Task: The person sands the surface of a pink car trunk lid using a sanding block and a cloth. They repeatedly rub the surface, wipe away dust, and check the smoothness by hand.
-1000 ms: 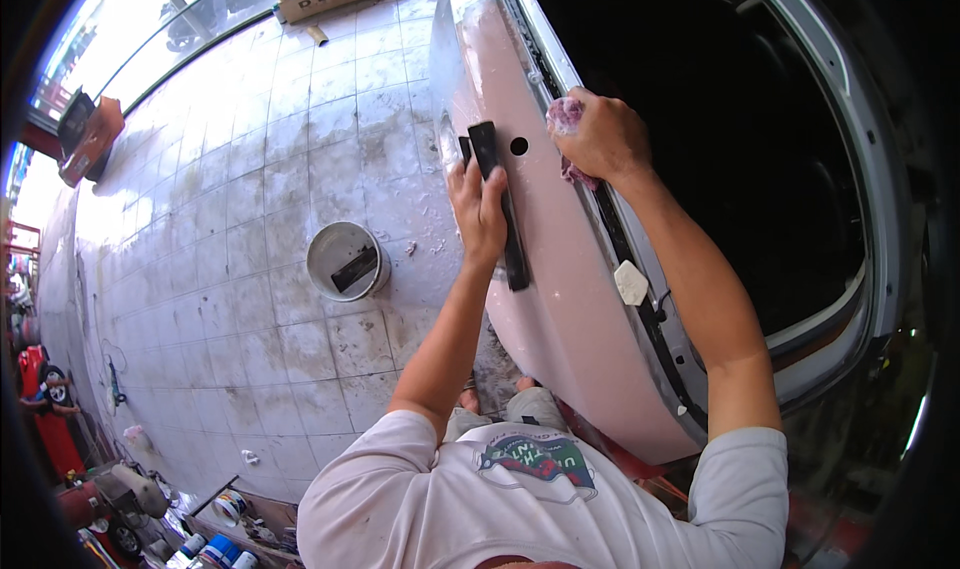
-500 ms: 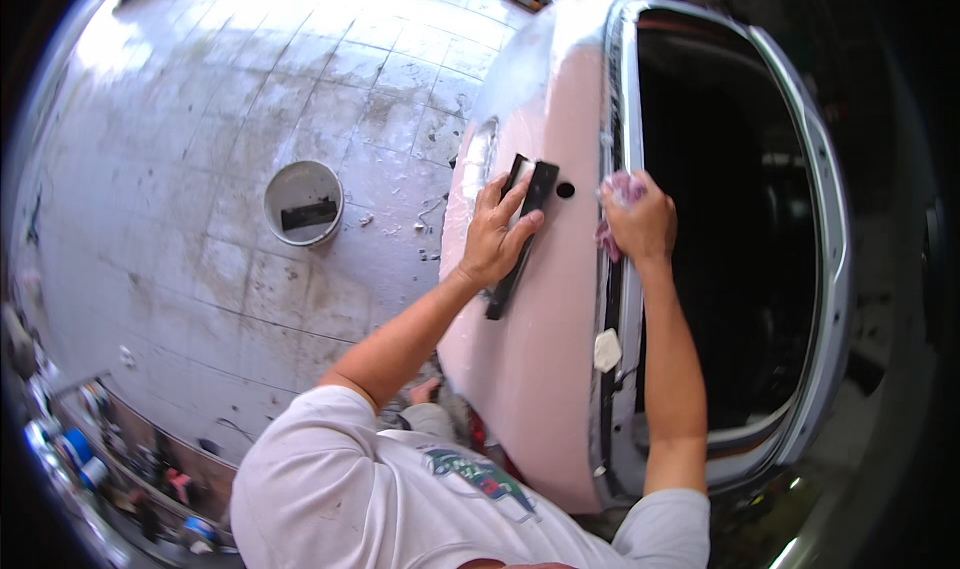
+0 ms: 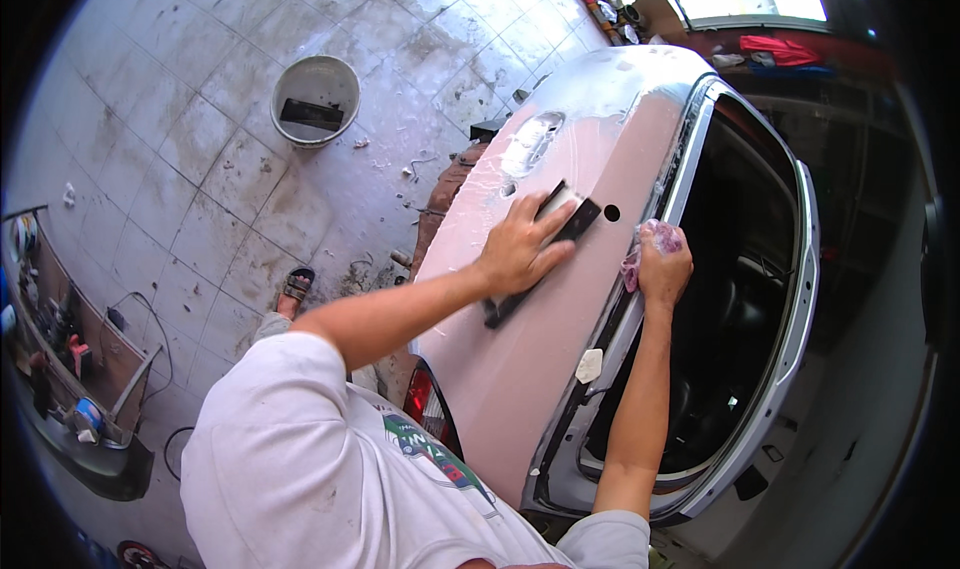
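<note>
Left hand (image 3: 518, 255) splays over 1 long black sanding block (image 3: 577, 223); right hand (image 3: 667, 270) clenches 1 crumpled purple-white rag (image 3: 661, 236).

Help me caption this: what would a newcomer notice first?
Probably the pinkish car panel slanting through the middle, the left hand on a black block there. To its right, the right hand grips a purplish cloth by the dark window. At upper left, a bucket stands on the tiled floor.

This looks like a fix-it garage. The car (image 3: 520, 369) is all patchy pink and gray, and the tile floor (image 3: 185, 139) is dirty, with a bucket (image 3: 318, 75) on it.
</note>
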### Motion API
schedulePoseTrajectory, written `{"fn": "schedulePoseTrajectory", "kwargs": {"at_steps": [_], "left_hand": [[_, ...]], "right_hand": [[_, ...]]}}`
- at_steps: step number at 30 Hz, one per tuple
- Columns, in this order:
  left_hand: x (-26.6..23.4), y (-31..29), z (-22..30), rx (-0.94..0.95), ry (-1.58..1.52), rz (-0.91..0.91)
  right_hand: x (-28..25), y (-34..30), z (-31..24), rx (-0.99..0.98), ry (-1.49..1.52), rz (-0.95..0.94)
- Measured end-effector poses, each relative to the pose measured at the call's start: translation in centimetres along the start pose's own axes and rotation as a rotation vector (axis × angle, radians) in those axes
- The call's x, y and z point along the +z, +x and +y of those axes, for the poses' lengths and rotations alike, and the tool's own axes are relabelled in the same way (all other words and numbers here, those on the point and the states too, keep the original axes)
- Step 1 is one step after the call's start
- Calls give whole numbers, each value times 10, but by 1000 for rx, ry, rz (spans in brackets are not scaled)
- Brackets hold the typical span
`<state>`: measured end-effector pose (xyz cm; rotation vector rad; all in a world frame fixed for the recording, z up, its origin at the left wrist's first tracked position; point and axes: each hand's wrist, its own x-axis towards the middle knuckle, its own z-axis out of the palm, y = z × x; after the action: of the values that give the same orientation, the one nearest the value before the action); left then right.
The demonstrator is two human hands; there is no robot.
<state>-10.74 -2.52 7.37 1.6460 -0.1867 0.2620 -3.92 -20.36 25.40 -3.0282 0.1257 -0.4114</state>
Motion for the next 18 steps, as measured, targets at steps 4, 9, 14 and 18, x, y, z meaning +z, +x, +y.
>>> {"fn": "schedulePoseTrajectory", "kwargs": {"at_steps": [4, 9, 14, 18], "left_hand": [[-10, 103, -44, -343, 40, 69], [0, 23, 1, -289, 87, 114], [-7, -51, 15, -121, 4, 7], [-6, 58, -63, -259, 108, 159]], "right_hand": [[5, 10, -6, -27, 27, -15], [6, 7, 0, -26, -25, -14], [2, 0, 13, -11, -11, 11], [2, 10, -8, 15, -12, -19]]}}
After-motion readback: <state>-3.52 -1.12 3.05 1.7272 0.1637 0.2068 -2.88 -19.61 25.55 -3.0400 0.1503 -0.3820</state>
